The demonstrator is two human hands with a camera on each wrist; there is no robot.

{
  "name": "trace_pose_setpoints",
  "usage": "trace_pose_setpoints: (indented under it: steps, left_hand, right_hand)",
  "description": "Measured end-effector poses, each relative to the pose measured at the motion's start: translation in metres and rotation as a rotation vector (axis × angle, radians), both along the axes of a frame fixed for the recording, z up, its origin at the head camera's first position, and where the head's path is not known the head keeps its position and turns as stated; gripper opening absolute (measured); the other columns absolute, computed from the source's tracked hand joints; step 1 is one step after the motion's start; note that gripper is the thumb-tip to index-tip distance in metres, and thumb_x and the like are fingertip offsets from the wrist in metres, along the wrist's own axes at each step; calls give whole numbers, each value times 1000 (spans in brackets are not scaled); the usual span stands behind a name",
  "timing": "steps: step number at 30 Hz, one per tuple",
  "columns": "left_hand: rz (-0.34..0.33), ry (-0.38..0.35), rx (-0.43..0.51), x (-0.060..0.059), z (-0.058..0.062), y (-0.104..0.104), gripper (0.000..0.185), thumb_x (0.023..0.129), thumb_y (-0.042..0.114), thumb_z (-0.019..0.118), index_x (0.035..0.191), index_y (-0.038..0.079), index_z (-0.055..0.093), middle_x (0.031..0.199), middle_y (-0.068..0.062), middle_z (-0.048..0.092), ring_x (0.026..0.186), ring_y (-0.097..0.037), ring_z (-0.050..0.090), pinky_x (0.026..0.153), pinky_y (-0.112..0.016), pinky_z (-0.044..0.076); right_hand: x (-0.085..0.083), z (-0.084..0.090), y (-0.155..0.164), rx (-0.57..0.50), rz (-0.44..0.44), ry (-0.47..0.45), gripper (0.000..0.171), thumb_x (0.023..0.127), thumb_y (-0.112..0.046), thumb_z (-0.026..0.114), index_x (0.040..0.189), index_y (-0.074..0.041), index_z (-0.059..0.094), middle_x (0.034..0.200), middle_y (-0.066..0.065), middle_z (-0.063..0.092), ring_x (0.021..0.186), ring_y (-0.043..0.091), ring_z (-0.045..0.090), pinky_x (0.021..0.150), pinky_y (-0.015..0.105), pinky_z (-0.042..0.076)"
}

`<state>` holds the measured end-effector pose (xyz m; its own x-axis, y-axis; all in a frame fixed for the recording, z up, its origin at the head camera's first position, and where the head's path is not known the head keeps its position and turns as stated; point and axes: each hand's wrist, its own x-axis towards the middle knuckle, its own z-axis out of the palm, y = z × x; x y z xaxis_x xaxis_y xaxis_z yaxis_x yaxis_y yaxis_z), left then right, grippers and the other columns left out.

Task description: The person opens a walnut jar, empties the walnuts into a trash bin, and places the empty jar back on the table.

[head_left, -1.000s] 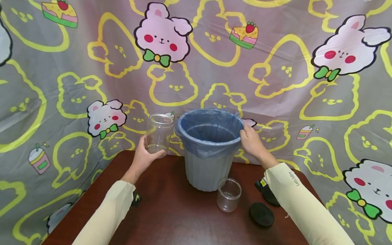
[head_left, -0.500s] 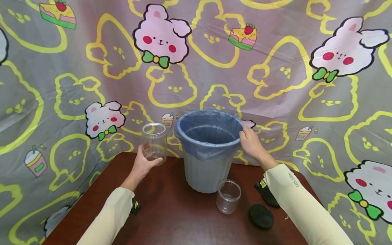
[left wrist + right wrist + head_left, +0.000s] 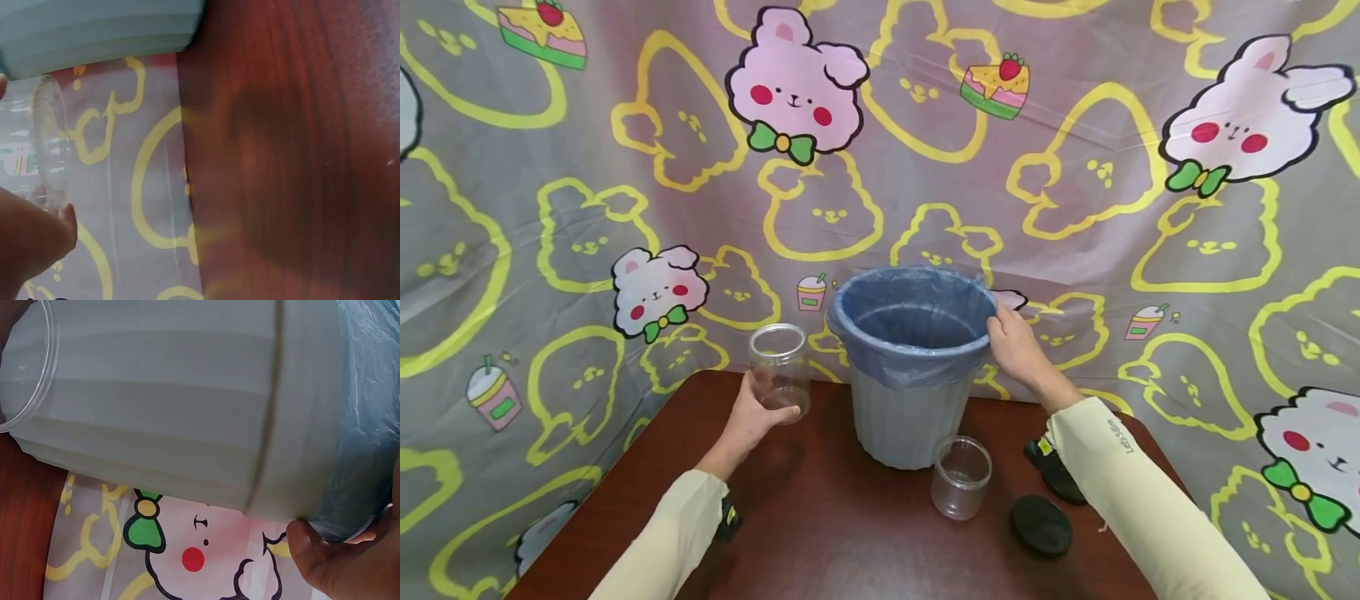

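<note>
My left hand [image 3: 747, 427] grips a tall clear jar [image 3: 781, 371] low on its side, thumb across the front. The jar is upright, without a lid, to the left of a grey trash bin [image 3: 910, 421]. In the left wrist view the jar's base [image 3: 53, 140] shows beyond my thumb. My right hand [image 3: 1018, 346] holds the bin's right rim, over the edge of its blue plastic liner [image 3: 913, 371]. Seen from the right wrist, my thumb [image 3: 301, 547] presses the outside of the bin, while the other fingers are mostly hidden behind the liner.
A shorter clear jar [image 3: 961, 496] stands open in front of the bin. Two round black lids lie to its right, the nearer lid [image 3: 1041, 527] in full view, the farther lid [image 3: 1063, 485] partly behind my right sleeve. A patterned curtain [image 3: 925, 183] hangs behind the brown table [image 3: 820, 533].
My left hand has come down and slightly left with the tall jar, away from the bin's rim. The right hand stays on the rim.
</note>
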<state>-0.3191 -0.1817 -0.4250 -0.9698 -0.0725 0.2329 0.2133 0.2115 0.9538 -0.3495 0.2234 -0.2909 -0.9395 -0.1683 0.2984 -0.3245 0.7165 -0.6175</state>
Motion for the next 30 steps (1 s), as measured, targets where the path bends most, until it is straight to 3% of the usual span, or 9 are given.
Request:
trace_pose_setpoints:
  steps: [6, 14, 30]
  left_hand:
    - [-38, -71, 44, 3, -10, 4, 88, 68, -5, 79, 136, -6, 23, 139, -28, 37, 130, -38, 35, 103, -47, 30]
    - [-5, -98, -98, 7, -31, 12, 83, 63, -1, 82, 129, -4, 31, 126, -22, 47, 116, -34, 46, 96, -42, 34]
    - [35, -171, -224, 7, -54, 18, 78, 59, 6, 86, 121, -4, 42, 116, -20, 53, 107, -35, 51, 90, -46, 40]
  right_hand:
    - [-3, 1, -1, 4, 1, -5, 55, 102, -23, 21, 148, 5, 11, 153, 25, 13, 140, 38, 10, 110, 51, 13]
    - [-3, 1, 4, 4, -15, -34, 56, 102, -25, 19, 148, 4, 8, 154, 23, 9, 140, 37, 7, 110, 52, 12]
    - [-2, -1, 1, -2, -3, -34, 55, 102, -24, 19, 148, 5, 9, 153, 24, 10, 140, 38, 7, 110, 52, 12]
